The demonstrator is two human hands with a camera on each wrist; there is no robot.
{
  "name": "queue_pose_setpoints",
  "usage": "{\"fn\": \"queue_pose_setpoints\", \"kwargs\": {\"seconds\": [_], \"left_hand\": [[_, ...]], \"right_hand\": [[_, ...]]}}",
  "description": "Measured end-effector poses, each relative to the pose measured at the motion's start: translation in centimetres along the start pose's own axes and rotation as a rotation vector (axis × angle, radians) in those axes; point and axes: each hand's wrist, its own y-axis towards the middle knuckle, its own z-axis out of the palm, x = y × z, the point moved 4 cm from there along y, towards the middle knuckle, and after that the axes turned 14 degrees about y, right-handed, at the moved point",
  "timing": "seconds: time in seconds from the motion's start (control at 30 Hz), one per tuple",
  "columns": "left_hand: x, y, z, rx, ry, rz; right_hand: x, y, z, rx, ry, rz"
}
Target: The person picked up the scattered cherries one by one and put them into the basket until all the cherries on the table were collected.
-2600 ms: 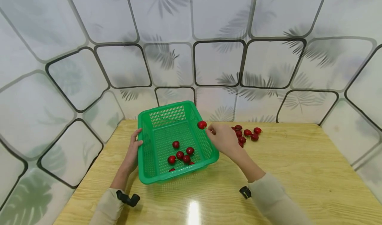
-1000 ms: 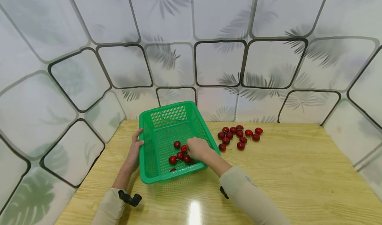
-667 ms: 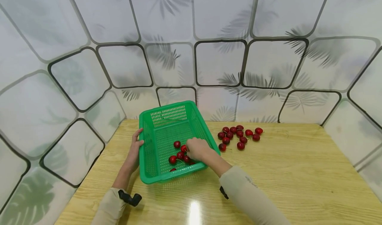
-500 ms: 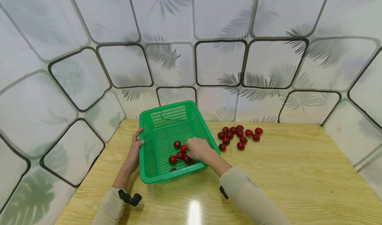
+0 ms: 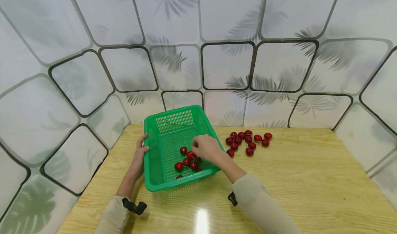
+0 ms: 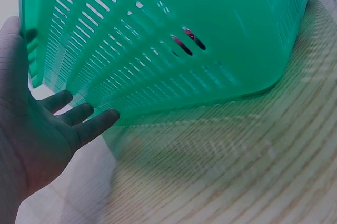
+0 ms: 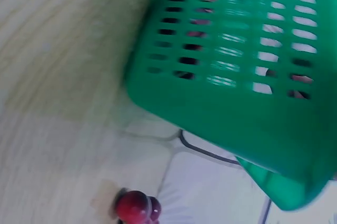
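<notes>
The green basket (image 5: 178, 134) holds several red cherries (image 5: 179, 166) near its front side. The left hand (image 5: 136, 160) grips its left rim. In the left wrist view the fingers of the left hand (image 6: 42, 140) lie against the outer wall of the basket (image 6: 231, 24), with the thumb up by the rim. The right hand (image 5: 208, 148) hangs over the cherries inside the basket, its fingers loosely bent and no cherry visible between them. The right wrist view shows the slotted wall of the basket (image 7: 210, 108) but not the right hand.
Several more cherries (image 5: 249, 151) lie in a loose group on the wooden table (image 5: 297, 179), right of the basket. A cherry (image 7: 132, 206) shows low in the right wrist view. A patterned cloth (image 5: 227, 65) stands behind and beside the table.
The right hand brought a cherry from the table side into the basket, let it go among the others and has risen slightly. The left hand has stayed at the left rim.
</notes>
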Motion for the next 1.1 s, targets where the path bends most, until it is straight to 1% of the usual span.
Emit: {"fn": "queue_pose_setpoints", "kwargs": {"seconds": [0.07, 0.1, 0.27, 0.37, 0.43, 0.57, 0.67, 0.8, 0.93, 1.1], "left_hand": [[-0.1, 0.0, 0.0, 0.001, 0.002, 0.0], [-0.1, 0.1, 0.0, 0.001, 0.002, 0.001], [-0.2, 0.3, 0.0, 0.009, 0.006, -0.003], [-0.2, 0.4, -0.1, 0.006, 0.015, -0.014], [-0.2, 0.5, -0.1, 0.005, 0.02, -0.018], [-0.3, 0.8, -0.2, 0.01, 0.024, -0.011], [-0.4, 0.9, -0.3, 0.014, 0.032, -0.001], [-0.4, 0.9, -0.3, 0.021, 0.042, 0.016], [-0.4, 0.7, -0.3, 0.019, 0.041, 0.033], [-0.1, 0.2, -0.2, 0.014, 0.04, 0.035]], "right_hand": [[0.2, -0.2, -1.2, -0.059, 0.068, -0.004], [0.2, -0.4, -1.9, -0.101, 0.105, 0.002], [-0.6, -2.0, -5.4, -0.329, 0.34, 0.104], [-1.7, -3.4, -7.0, -0.404, 0.458, 0.15], [-2.7, -4.4, -7.9, -0.446, 0.496, 0.178], [-5.2, -6.5, -9.1, -0.53, 0.534, 0.247], [-6.7, -7.8, -9.4, -0.554, 0.524, 0.296], [-8.1, -9.1, -9.4, -0.553, 0.481, 0.331], [-8.8, -10.0, -9.2, -0.534, 0.446, 0.344], [-9.4, -10.6, -9.0, -0.486, 0.394, 0.366]]}}
